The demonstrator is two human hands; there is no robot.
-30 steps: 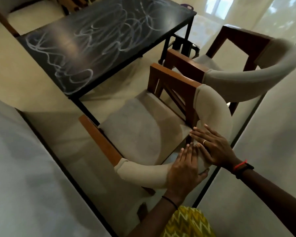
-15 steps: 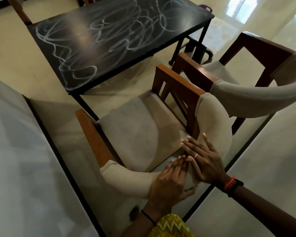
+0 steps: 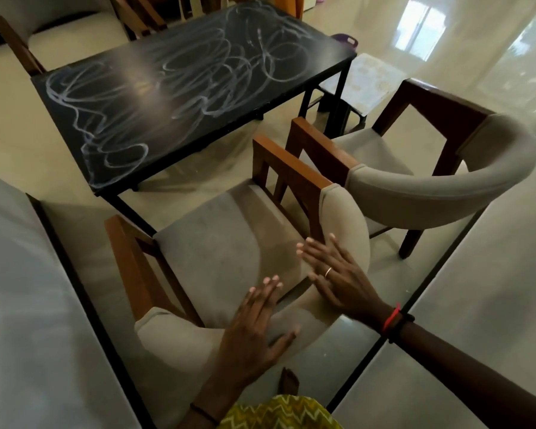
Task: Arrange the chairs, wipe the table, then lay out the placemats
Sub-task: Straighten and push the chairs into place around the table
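A black table (image 3: 183, 97) covered in white scribbled streaks stands ahead. In front of it is a wooden armchair (image 3: 223, 243) with a grey seat and a curved padded back, facing the table. My left hand (image 3: 254, 323) lies flat on top of the padded back, fingers straight, thumb behind. My right hand (image 3: 334, 274) rests against the inner curve of the same back with fingers spread; it wears a ring. A second matching armchair (image 3: 440, 187) stands to the right, angled toward the table's corner. No placemats or cloth are in view.
A third padded chair (image 3: 59, 26) sits at the table's far left end. A small stool with a patterned top (image 3: 362, 85) stands beyond the table's right corner, a purple object (image 3: 347, 40) behind it. Glossy floor tiles (image 3: 477, 305) with dark seams surround me.
The near chair has edged toward the table. Both hands have loosened from the chair back, fingers straightening and spreading, and my right hand has slid up the padded curve.
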